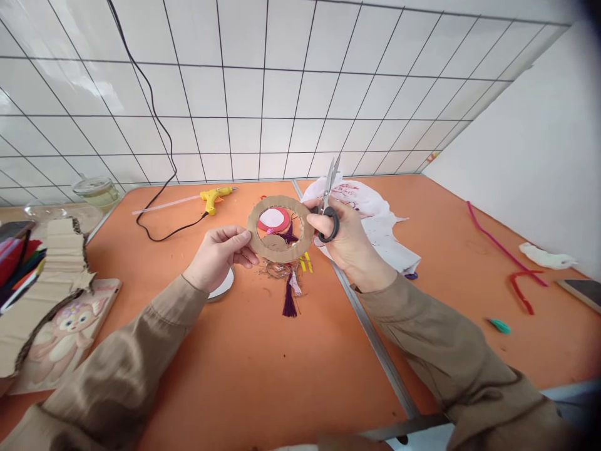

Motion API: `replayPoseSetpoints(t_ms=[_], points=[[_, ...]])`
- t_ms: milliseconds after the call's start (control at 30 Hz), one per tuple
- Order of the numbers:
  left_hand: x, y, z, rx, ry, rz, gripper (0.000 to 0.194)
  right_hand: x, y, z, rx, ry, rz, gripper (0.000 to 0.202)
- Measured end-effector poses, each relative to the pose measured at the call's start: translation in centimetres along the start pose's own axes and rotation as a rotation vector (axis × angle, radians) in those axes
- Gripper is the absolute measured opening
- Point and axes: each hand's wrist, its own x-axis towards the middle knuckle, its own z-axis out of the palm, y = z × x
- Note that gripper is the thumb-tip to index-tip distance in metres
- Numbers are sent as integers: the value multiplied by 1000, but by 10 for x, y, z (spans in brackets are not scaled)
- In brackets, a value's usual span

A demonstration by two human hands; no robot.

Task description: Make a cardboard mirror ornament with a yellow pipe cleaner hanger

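A cardboard ring (pixel 280 254) is held up over the orange table between both hands. My left hand (pixel 220 254) pinches its left edge, thumb in front. With my right hand (pixel 350 235) I grip a pair of scissors (pixel 329 194), black handles in the palm and blades pointing up, while the thumb and fingers also touch the ring's right edge. Through and below the ring show a pink-and-white disc (pixel 273 218), a dark purple tassel (pixel 290 299) and some cord. A white round piece (pixel 224 285) lies partly hidden beneath my left hand.
A yellow glue gun (pixel 215 199) with a black cable lies at the back left. White crumpled plastic (pixel 382 228) is behind my right hand. Torn cardboard (pixel 59 269) covers a picture pad (pixel 77 326) at left. At right lie pipe cleaners (pixel 504 241) and a green tuft (pixel 499 326).
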Motion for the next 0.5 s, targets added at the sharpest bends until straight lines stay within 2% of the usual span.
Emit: replayPoseSetpoints(t_ms=[300, 500], points=[[0, -1, 1, 5, -27, -3, 33, 5, 6, -4, -28, 17, -71, 20], [1, -3, -3, -23, -35, -4, 43, 5, 6, -5, -49, 12, -84, 20]])
